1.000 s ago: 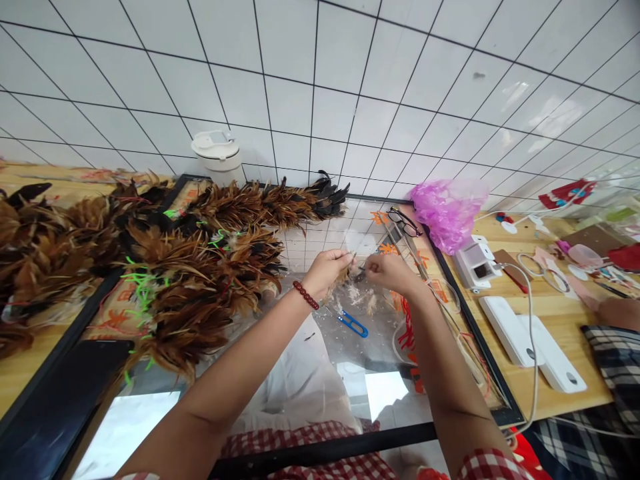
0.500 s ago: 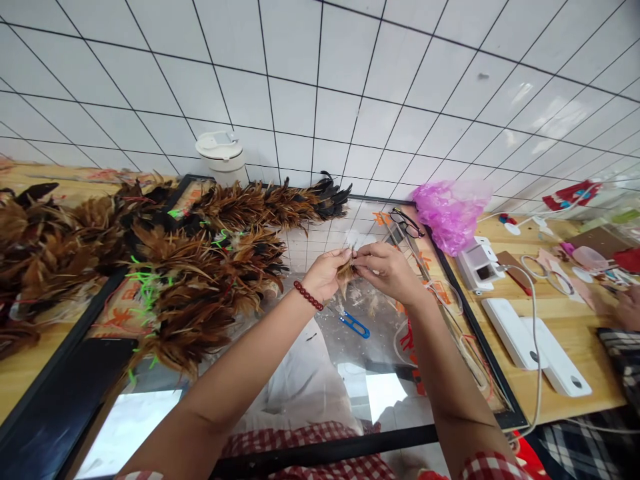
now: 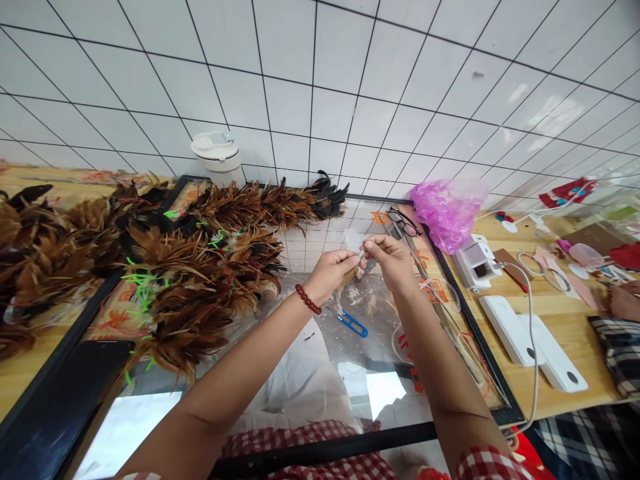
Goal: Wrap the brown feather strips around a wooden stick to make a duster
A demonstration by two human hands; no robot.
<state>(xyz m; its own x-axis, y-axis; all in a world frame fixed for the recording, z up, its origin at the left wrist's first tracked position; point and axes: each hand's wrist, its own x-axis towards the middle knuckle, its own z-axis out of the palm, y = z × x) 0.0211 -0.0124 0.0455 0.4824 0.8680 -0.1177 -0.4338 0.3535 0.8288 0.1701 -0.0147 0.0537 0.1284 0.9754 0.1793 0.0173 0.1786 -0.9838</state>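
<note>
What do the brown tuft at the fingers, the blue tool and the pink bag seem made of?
Brown tuft: probably feather, matte, judging by its fine, wispy strands.
Blue tool: handle likely smooth plastic, given its even, solid colour.
Pink bag: apparently thin plastic film, glossy, since it looks crumpled and translucent.

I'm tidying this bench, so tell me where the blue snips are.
In the head view, the blue snips lie slightly right of centre on the glossy work surface, below the left hand and right hand, right of the beaded bracelet.
</note>
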